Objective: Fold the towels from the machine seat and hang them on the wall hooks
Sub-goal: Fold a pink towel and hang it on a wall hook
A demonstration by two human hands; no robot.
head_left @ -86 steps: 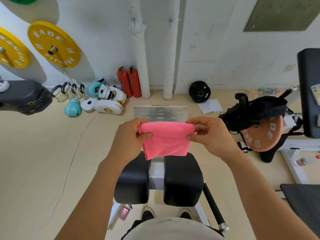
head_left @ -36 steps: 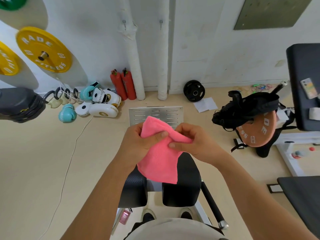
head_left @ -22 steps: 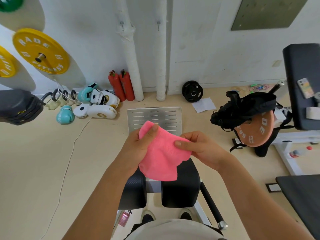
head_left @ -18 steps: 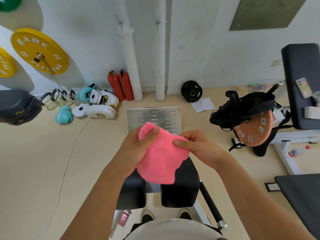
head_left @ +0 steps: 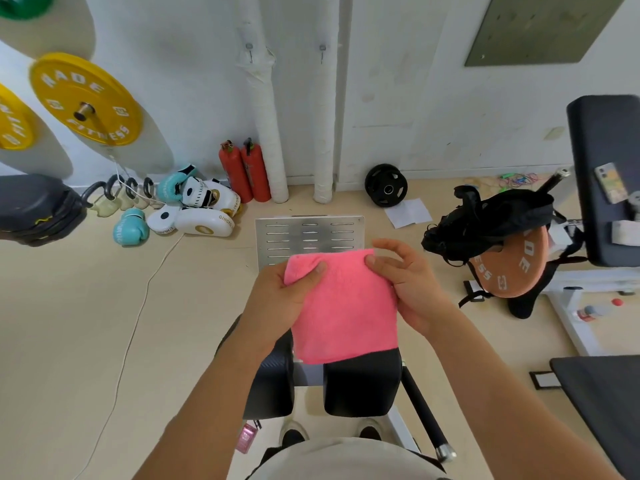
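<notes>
I see my left hand (head_left: 277, 299) pinching the folded pink towel's (head_left: 346, 306) top corner. My right hand (head_left: 408, 282) grips the other corner, above the black seat pads (head_left: 360, 386).

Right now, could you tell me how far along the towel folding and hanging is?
Folding looks nearly done: the pink towel is a compact rectangle held up over the machine seat. The left hand pinches its upper left corner, and the right hand holds the right edge. Hanging is still left: both wall hooks are bare. No other towels are visible on the seat.
</notes>
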